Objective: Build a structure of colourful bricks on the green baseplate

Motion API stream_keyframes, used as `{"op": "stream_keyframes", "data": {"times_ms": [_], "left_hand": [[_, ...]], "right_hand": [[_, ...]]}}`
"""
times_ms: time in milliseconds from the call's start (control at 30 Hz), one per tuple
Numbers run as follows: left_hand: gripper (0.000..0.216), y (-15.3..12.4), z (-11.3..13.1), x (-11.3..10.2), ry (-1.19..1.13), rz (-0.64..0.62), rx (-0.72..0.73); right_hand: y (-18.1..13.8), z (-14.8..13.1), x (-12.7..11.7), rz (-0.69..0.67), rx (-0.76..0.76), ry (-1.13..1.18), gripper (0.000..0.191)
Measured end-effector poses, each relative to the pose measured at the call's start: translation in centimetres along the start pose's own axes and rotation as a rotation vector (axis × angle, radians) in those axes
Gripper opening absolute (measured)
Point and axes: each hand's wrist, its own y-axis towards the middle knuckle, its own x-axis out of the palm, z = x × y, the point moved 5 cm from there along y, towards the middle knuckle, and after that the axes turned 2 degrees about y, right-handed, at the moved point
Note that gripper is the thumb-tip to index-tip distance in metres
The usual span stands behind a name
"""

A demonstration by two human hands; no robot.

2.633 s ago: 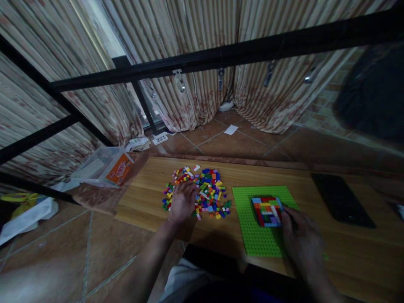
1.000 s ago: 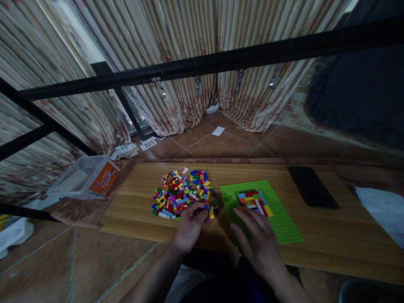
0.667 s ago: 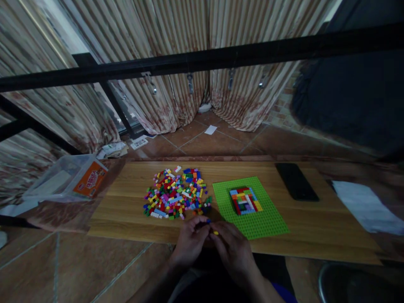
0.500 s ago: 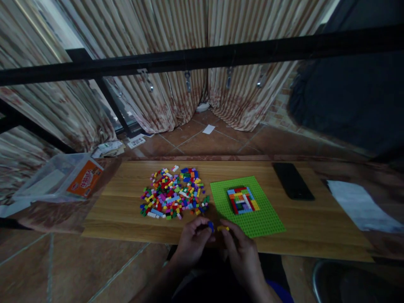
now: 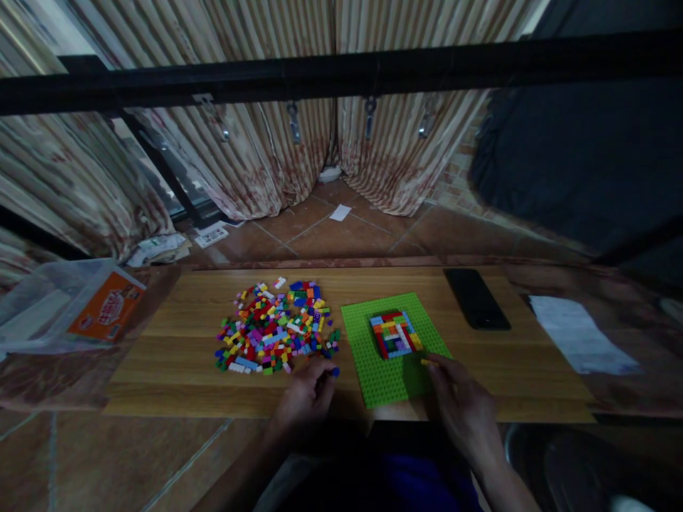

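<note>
Between the thumb and fingers of my left hand (image 5: 306,390) is a small blue brick (image 5: 335,372), held just in front of the loose brick pile (image 5: 277,327). My right hand (image 5: 463,400) pinches a small yellow brick (image 5: 425,362) over the right side of the green baseplate (image 5: 380,384). On that baseplate stands a low, roughly square build of mixed-colour bricks (image 5: 395,334), with its front right corner close to the yellow brick. My fingers partly cover both held bricks.
A black phone (image 5: 477,299) lies on the wooden table (image 5: 165,355) right of the baseplate. White paper (image 5: 581,334) is beyond the table's right end. A clear plastic box (image 5: 48,291) with an orange label stands at the left. A black rail (image 5: 320,75) crosses before the curtains.
My hands have moved apart. The right one carried the yellow brick rightward and up over the baseplate; the left one went toward the pile with the blue brick. The view has shifted slightly.
</note>
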Motion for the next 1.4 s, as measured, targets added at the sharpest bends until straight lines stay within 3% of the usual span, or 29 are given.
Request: {"op": "stream_keyframes", "data": {"times_ms": [233,667,833,1100,1400], "left_hand": [[0.012,0.7,-0.4,0.6,0.083,0.019,0.121],[0.013,0.7,-0.6,0.8,0.103,0.059,0.145],[0.013,0.6,-0.5,0.8,0.101,0.050,0.149],[0.012,0.6,-0.4,0.8,0.110,0.057,0.141],[0.012,0.5,-0.5,0.8,0.106,0.055,0.149]], "right_hand": [[0.9,2.3,-1.2,0.084,-0.008,-0.153,0.047],[1.0,1.9,-1.2,0.059,-0.083,-0.183,0.044],[1.3,0.4,-0.9,0.024,-0.038,-0.076,0.043],[3.0,-3.2,0.8,0.013,-0.117,-0.028,0.038],[4.4,-4.3,2.7,0.074,-0.105,-0.054,0.032]]}}
